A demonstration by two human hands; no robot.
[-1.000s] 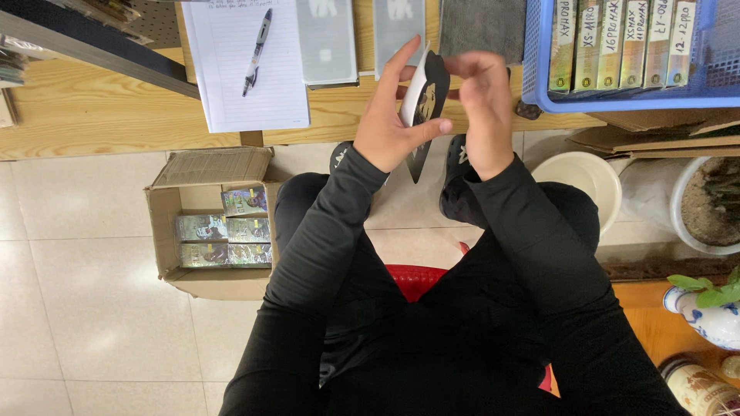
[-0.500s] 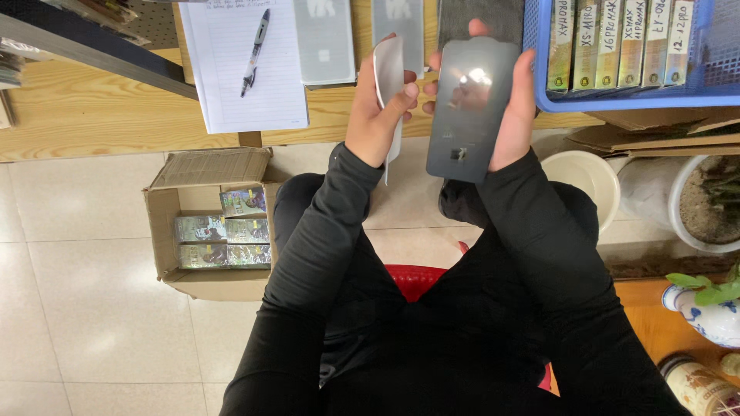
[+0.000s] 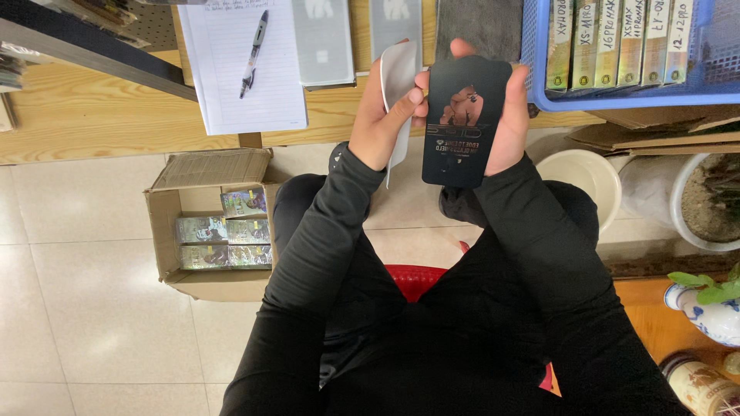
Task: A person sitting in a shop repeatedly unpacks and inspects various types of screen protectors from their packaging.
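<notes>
The left hand [image 3: 381,123] is closing its fingers and thumb around one thin white sleeve [image 3: 398,77], holding it upright just left of the other hand. The right hand [image 3: 505,115] is gripping one flat black card [image 3: 465,119] by its edges, fingers wrapping its right side and a fingertip showing over its top edge, so the card is facing the camera above the lap. Both hands are hovering in front of the wooden desk [image 3: 92,123], where one lined notepad [image 3: 243,73] is lying with one pen [image 3: 253,52] on it. One blue basket [image 3: 624,98] is holding six labelled boxes. On the floor, one open cardboard box [image 3: 208,223] is sitting beside one white bucket [image 3: 583,176].
</notes>
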